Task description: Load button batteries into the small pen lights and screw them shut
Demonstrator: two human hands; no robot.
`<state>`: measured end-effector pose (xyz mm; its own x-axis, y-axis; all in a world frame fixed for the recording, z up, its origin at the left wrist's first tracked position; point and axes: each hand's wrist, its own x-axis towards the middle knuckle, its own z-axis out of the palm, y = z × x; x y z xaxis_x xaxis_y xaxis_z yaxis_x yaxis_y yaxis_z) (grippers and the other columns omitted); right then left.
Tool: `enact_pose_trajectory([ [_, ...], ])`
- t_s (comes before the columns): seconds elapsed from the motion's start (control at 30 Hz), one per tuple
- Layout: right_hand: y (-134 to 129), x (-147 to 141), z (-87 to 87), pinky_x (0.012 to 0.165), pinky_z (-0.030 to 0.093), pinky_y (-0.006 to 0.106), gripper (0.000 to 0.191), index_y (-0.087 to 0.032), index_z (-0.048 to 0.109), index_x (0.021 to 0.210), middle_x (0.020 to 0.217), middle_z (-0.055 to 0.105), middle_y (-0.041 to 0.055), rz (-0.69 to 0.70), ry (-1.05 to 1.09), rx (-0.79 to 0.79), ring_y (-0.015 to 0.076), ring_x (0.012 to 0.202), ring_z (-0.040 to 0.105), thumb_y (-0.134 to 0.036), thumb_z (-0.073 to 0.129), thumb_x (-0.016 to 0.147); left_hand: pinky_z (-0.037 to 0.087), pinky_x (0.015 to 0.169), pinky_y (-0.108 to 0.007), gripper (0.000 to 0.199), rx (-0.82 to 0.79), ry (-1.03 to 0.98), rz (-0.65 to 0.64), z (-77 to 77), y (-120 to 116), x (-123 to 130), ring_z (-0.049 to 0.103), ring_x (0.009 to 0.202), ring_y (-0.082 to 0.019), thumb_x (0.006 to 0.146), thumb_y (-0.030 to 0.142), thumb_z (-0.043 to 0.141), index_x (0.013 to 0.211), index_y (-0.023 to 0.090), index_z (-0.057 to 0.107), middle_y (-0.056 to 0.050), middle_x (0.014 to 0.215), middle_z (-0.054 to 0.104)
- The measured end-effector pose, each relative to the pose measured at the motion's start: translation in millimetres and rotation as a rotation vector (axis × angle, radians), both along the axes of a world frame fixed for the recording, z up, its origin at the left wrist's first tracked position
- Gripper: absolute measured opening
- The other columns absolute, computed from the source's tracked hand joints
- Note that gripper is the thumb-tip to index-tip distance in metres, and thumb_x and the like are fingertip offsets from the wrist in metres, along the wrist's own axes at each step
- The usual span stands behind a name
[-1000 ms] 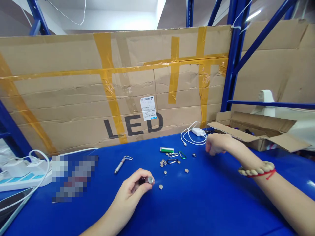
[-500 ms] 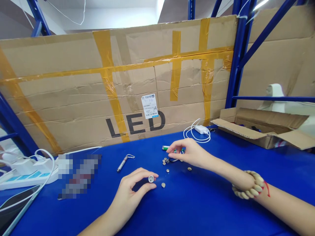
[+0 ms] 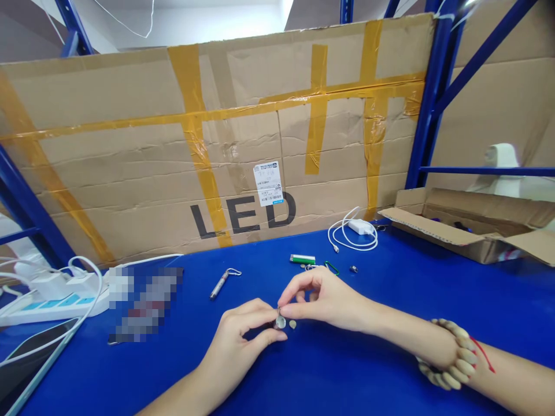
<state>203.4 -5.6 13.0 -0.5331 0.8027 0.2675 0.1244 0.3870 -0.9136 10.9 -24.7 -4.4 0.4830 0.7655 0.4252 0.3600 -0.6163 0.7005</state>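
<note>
Between the thumb and fingers of my left hand (image 3: pixel 245 332) is a small silver metal tube (image 3: pixel 280 322), its round open end turned towards me. My right hand (image 3: pixel 327 297) is closed in a pinch right at the tube's mouth, on a tiny button cell (image 3: pixel 280 311) seen almost edge-on and partly hidden by the fingertips. Just right of the tube, a loose button cell (image 3: pixel 293 325) lies on the blue table. Behind my right hand rests a silver and green keychain flashlight (image 3: pixel 302 259); the hand covers most of the small cells there.
A silver keychain flashlight (image 3: pixel 219 285) with a clip lies left of centre. Further right are a green carabiner (image 3: pixel 332 267), a small metal part (image 3: pixel 354 269), a white charger with cable (image 3: pixel 361 227) and an open cardboard box (image 3: pixel 468 248). A power strip (image 3: pixel 93 303) stands at left.
My right hand has moved left and nearer from the scattered cells to the tube's mouth, with a button cell in its pinch. My left hand still holds the tube. The view has shifted slightly.
</note>
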Motion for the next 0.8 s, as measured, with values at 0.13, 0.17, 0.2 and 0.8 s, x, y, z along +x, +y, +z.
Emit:
enact_pose_trajectory([
  [0.13,-0.5,2.6,1.0,0.046,0.03,0.018,0.028,-0.013,0.071,0.08,0.059,0.057,0.0007,0.009,-0.067,-0.008,0.0062,0.05,0.041,-0.037,0.073,0.065,0.047,0.07,-0.02,0.009,0.011,0.037,-0.04,0.6,-1.7,0.5,0.061,0.074,-0.015,0.076,0.017,0.065,0.08,0.019,0.073,-0.004,0.08,0.066],
  [0.17,-1.2,3.0,1.4,0.045,0.029,0.018,0.029,-0.013,0.071,0.08,0.057,0.056,0.0001,0.012,-0.07,-0.006,0.0063,0.05,0.04,-0.037,0.073,0.065,0.047,0.07,-0.02,0.009,0.01,0.037,-0.039,1.0,-1.8,0.6,0.061,0.074,-0.016,0.076,0.018,0.065,0.081,0.019,0.073,-0.004,0.08,0.066],
  [0.2,-1.9,3.2,1.6,0.045,0.028,0.019,0.029,-0.013,0.072,0.081,0.056,0.054,-0.0003,0.018,-0.074,-0.002,0.0063,0.05,0.038,-0.037,0.073,0.065,0.047,0.07,-0.02,0.01,0.01,0.034,-0.038,1.4,-1.8,0.7,0.061,0.074,-0.016,0.077,0.019,0.065,0.082,0.019,0.074,-0.004,0.08,0.066],
  [0.8,-9.0,8.9,0.6,0.057,0.039,0.02,0.017,-0.022,0.068,0.09,0.092,0.059,0.0036,-0.059,-0.371,1.116,0.0087,0.069,0.05,-0.031,0.053,0.087,0.045,0.069,-0.02,0.016,-0.003,0.016,-0.011,1.0,-0.9,0.2,0.059,0.073,-0.015,0.08,0.02,0.062,0.091,0.023,0.073,-0.003,0.079,0.065],
])
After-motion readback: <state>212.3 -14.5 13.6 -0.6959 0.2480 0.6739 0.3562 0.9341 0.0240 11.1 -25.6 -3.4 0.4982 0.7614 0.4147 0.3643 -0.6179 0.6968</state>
